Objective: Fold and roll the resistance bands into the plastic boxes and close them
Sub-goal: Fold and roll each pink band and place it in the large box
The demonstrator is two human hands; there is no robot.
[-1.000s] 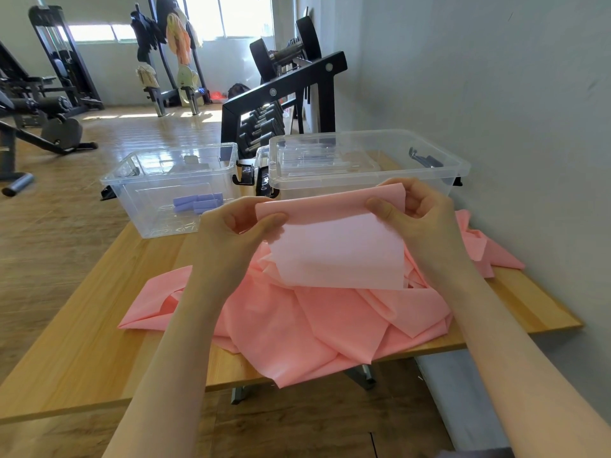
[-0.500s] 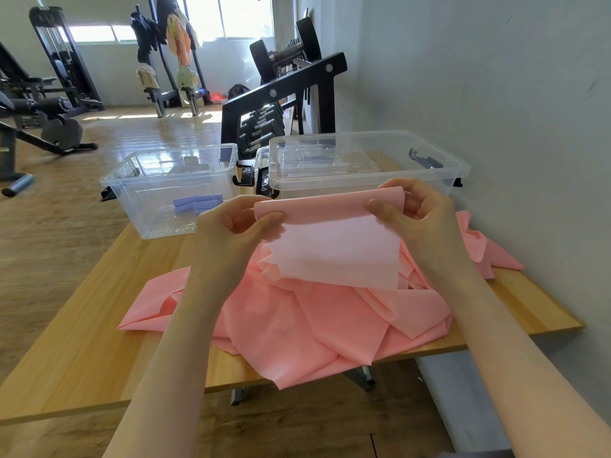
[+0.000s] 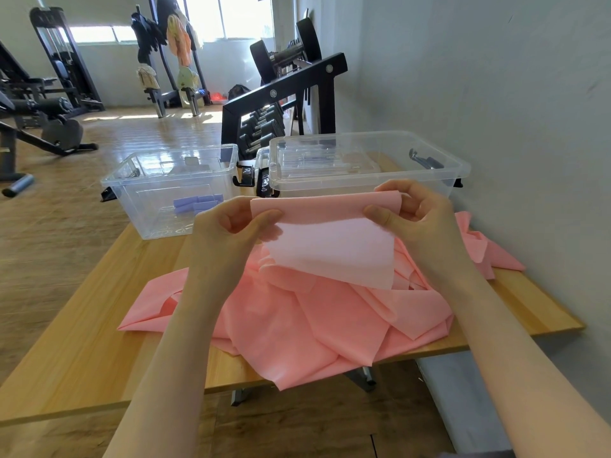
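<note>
Between both hands: folded pink band.

pink resistance band looks thin, matte, rubbery; both boxes are clear glossy plastic, table is smooth light wood-grain.

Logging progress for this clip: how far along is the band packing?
Done: purple rolls lie in the open left box. In hand: left hand and right hand pinch the pink band at its folded top edge; most of it sprawls on the table. Left: rolling it, boxing it, closing the left box.
</note>
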